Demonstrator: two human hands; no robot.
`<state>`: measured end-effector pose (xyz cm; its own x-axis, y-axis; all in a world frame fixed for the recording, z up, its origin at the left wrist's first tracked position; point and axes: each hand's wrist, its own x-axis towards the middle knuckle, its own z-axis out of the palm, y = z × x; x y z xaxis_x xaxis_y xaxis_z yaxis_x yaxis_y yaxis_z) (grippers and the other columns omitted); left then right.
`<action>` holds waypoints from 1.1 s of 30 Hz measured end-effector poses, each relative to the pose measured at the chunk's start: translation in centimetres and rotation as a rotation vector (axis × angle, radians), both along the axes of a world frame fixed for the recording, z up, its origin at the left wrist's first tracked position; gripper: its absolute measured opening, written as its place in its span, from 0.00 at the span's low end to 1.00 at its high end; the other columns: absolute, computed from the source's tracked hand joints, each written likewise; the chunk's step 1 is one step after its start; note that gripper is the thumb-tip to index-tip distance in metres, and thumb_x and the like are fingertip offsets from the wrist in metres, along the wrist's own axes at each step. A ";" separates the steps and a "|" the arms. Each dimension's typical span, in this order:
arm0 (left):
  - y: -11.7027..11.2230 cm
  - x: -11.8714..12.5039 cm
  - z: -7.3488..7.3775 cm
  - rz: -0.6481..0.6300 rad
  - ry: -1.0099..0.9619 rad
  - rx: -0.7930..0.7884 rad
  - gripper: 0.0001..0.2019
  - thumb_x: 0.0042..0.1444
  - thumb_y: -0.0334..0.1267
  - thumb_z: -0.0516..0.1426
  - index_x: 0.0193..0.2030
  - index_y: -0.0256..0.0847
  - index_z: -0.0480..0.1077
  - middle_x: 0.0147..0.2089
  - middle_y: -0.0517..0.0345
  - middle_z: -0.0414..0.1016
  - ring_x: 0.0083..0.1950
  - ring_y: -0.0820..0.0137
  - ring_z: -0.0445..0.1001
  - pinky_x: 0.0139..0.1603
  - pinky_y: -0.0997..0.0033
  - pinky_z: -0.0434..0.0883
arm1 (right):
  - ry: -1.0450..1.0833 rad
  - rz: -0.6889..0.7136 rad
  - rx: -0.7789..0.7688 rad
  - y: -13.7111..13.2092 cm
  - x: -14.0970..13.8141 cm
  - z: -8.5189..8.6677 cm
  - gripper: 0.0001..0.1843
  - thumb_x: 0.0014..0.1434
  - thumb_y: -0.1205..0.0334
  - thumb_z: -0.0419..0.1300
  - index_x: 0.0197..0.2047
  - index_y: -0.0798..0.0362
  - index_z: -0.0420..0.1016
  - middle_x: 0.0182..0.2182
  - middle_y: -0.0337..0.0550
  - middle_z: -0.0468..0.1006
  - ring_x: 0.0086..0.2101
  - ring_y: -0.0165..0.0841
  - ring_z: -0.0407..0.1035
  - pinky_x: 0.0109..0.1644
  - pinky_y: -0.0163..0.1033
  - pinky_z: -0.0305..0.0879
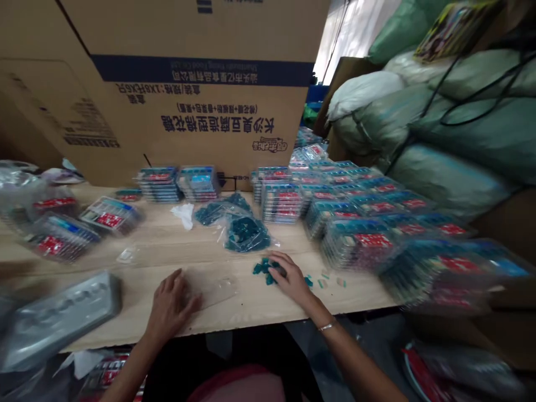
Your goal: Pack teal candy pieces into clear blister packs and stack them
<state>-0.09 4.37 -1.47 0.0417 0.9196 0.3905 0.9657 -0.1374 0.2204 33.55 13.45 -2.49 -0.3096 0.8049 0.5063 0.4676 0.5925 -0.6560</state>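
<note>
My left hand (pixel 170 306) rests at the left end of a clear plastic tray (pixel 218 290) lying flat on the table. Its fingers and thumb curl at the tray's edge. My right hand (pixel 292 280) is lowered over a small heap of teal pieces (pixel 263 269), with fingers and thumb bent around some of them; the fingertips are partly hidden. Just behind the heap lies a clear bag of teal pieces (pixel 247 232). A few pale, green-edged bits (pixel 324 282) lie to the right of that hand.
Many stacks of clear packs with red labels (pixel 362 240) line the right side. A large cardboard box (pixel 201 117) stands behind the table. At left are a grey moulded tray (pixel 67 312) and more packs (pixel 109 216). Stuffed sacks (pixel 456 173) pile up at far right.
</note>
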 end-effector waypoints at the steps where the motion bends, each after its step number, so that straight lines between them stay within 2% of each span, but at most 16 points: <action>1: 0.2 0.7 0.5 -0.020 -0.009 0.040 0.15 0.54 0.52 0.54 0.36 0.41 0.68 0.53 0.43 0.68 0.52 0.54 0.68 0.50 0.53 0.67 | 0.040 -0.031 0.001 -0.2 0.3 0.2 0.12 0.61 0.62 0.54 0.47 0.50 0.73 0.47 0.49 0.74 0.49 0.37 0.68 0.53 0.45 0.65; 3: 1.1 3.2 1.5 -0.104 -0.026 0.075 0.11 0.56 0.47 0.54 0.35 0.41 0.68 0.49 0.46 0.71 0.49 0.57 0.69 0.48 0.56 0.67 | 0.086 -0.090 0.016 -0.7 0.5 0.6 0.10 0.62 0.64 0.52 0.42 0.51 0.74 0.39 0.47 0.76 0.43 0.36 0.70 0.48 0.43 0.67; 6: 3.7 9.1 2.5 -0.316 -0.075 -0.077 0.06 0.58 0.34 0.51 0.34 0.42 0.69 0.40 0.51 0.74 0.44 0.63 0.71 0.50 0.61 0.67 | 0.070 -0.124 0.053 -1.8 0.4 0.7 0.10 0.61 0.66 0.51 0.39 0.51 0.73 0.32 0.45 0.75 0.37 0.36 0.69 0.41 0.40 0.67; 7: 4.7 11.1 2.6 -0.336 -0.117 -0.150 0.06 0.56 0.31 0.52 0.35 0.41 0.69 0.40 0.51 0.74 0.45 0.63 0.71 0.51 0.61 0.66 | 0.056 -0.119 0.067 -2.1 0.3 0.6 0.10 0.61 0.67 0.51 0.38 0.51 0.73 0.32 0.44 0.75 0.36 0.36 0.69 0.40 0.40 0.67; 9: 6.5 14.3 2.5 -0.289 -0.241 -0.267 0.06 0.51 0.27 0.54 0.35 0.40 0.70 0.40 0.50 0.73 0.46 0.62 0.71 0.50 0.62 0.67 | 0.038 -0.112 0.091 -2.5 0.1 0.3 0.10 0.61 0.68 0.51 0.38 0.52 0.73 0.31 0.44 0.74 0.36 0.35 0.68 0.39 0.40 0.66; 11: 7.8 16.1 2.1 -0.241 -0.306 -0.297 0.09 0.48 0.22 0.54 0.33 0.38 0.69 0.38 0.50 0.74 0.45 0.62 0.71 0.49 0.62 0.67 | 0.032 -0.127 0.107 -2.7 0.0 0.1 0.10 0.61 0.68 0.51 0.39 0.52 0.73 0.32 0.45 0.74 0.36 0.36 0.68 0.39 0.40 0.66; 14: 8.1 16.2 1.5 -0.206 -0.373 -0.295 0.11 0.45 0.19 0.52 0.31 0.37 0.69 0.34 0.52 0.74 0.41 0.63 0.73 0.45 0.63 0.68 | 0.041 -0.128 0.105 -2.9 -0.3 0.4 0.10 0.61 0.68 0.51 0.39 0.52 0.73 0.32 0.46 0.75 0.36 0.36 0.68 0.40 0.41 0.66; 17: 7.0 15.2 1.5 -0.183 -0.464 -0.305 0.09 0.45 0.22 0.53 0.33 0.37 0.68 0.31 0.56 0.73 0.34 0.68 0.73 0.37 0.69 0.69 | 0.112 -0.029 -0.011 -3.1 -1.4 1.6 0.12 0.61 0.66 0.51 0.45 0.52 0.73 0.38 0.48 0.76 0.37 0.35 0.70 0.39 0.39 0.67; 20: 5.3 14.7 2.3 -0.231 -0.799 -0.286 0.08 0.47 0.28 0.55 0.36 0.39 0.66 0.30 0.61 0.71 0.31 0.73 0.72 0.33 0.75 0.68 | 0.215 0.107 -0.236 -3.3 -2.8 3.0 0.13 0.60 0.62 0.54 0.48 0.51 0.72 0.40 0.46 0.76 0.34 0.32 0.71 0.35 0.35 0.68; 23: 3.9 14.4 3.4 -0.285 -1.226 -0.265 0.10 0.42 0.31 0.59 0.34 0.40 0.64 0.28 0.64 0.68 0.30 0.75 0.69 0.32 0.77 0.66 | 0.350 0.236 -0.459 -3.2 -3.4 3.6 0.10 0.57 0.59 0.59 0.42 0.51 0.74 0.32 0.40 0.76 0.32 0.30 0.70 0.36 0.34 0.67; 26: 3.4 14.0 3.9 -0.287 -1.391 -0.345 0.11 0.40 0.31 0.60 0.31 0.40 0.63 0.27 0.66 0.66 0.28 0.77 0.66 0.31 0.77 0.65 | 0.544 0.282 -0.639 -3.3 -3.0 3.1 0.12 0.52 0.55 0.64 0.37 0.52 0.74 0.28 0.38 0.74 0.29 0.29 0.69 0.35 0.34 0.67; 28: 3.4 14.0 3.4 -0.287 -1.354 -0.396 0.10 0.39 0.30 0.59 0.28 0.40 0.61 0.26 0.66 0.65 0.27 0.76 0.65 0.29 0.77 0.64 | 0.651 0.248 -0.703 -3.4 -2.4 2.5 0.14 0.50 0.52 0.65 0.37 0.52 0.74 0.28 0.38 0.74 0.28 0.29 0.69 0.34 0.35 0.68; 29: 3.5 14.2 3.1 -0.287 -1.268 -0.401 0.08 0.40 0.29 0.58 0.27 0.40 0.62 0.25 0.66 0.65 0.26 0.76 0.65 0.29 0.76 0.64 | 0.678 0.222 -0.716 -3.6 -2.2 2.1 0.15 0.50 0.52 0.65 0.37 0.52 0.74 0.28 0.38 0.74 0.28 0.29 0.69 0.34 0.36 0.68; 31: 3.6 14.7 2.4 -0.313 -0.960 -0.363 0.05 0.42 0.27 0.56 0.26 0.40 0.64 0.25 0.63 0.66 0.28 0.73 0.66 0.32 0.73 0.64 | 0.671 0.177 -0.718 -3.8 -1.8 1.3 0.16 0.49 0.51 0.66 0.38 0.52 0.75 0.28 0.38 0.75 0.28 0.29 0.70 0.35 0.36 0.68; 33: 3.3 15.2 2.0 -0.348 -0.582 -0.285 0.06 0.47 0.26 0.54 0.27 0.40 0.68 0.28 0.58 0.71 0.34 0.68 0.69 0.38 0.68 0.65 | 0.614 0.137 -0.693 -4.2 -1.6 0.5 0.16 0.48 0.51 0.66 0.38 0.52 0.76 0.27 0.39 0.75 0.28 0.30 0.70 0.35 0.37 0.68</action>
